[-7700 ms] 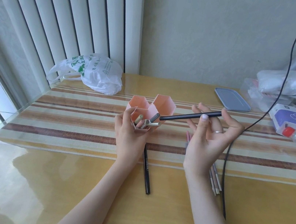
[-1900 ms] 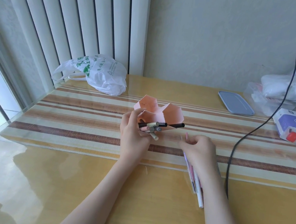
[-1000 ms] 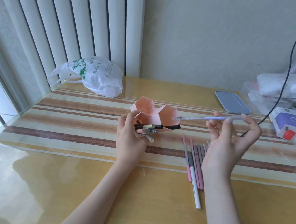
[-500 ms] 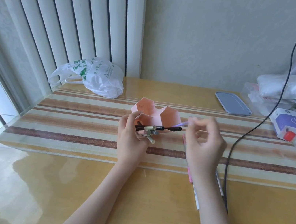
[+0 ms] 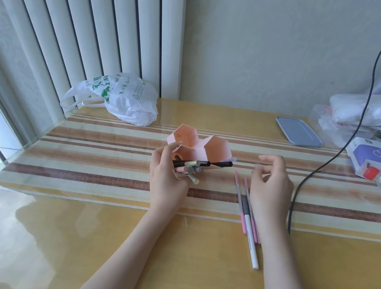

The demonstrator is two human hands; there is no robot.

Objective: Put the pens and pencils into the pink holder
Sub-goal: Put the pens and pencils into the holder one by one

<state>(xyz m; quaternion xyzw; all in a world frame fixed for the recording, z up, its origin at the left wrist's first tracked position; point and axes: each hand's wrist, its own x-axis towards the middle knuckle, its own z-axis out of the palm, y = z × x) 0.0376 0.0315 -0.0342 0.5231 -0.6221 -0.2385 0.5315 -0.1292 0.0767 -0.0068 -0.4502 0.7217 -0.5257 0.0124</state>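
Observation:
The pink holder (image 5: 211,147), made of hexagonal cells, is tipped toward me on the striped mat. My left hand (image 5: 166,182) grips its near cell. Several pens (image 5: 196,166), black, gold and grey, stick out of that cell toward the right. A pale pen end (image 5: 231,159) shows at the right cell. My right hand (image 5: 270,193) hovers just right of the holder with loosely curled fingers and holds nothing. Under it several pink pens (image 5: 241,201) and a white pen (image 5: 251,248) lie on the table, partly hidden by the hand and wrist.
A black cable (image 5: 301,193) hangs down onto the table right of my right hand. A white plastic bag (image 5: 122,99) lies back left. A grey-blue lid (image 5: 297,132), a purple box (image 5: 377,160) and white packages (image 5: 375,110) crowd the back right.
My right hand brought a lilac pen from the right to the holder, let it go and drew back a little over the loose pens. The left hand kept its grip on the holder.

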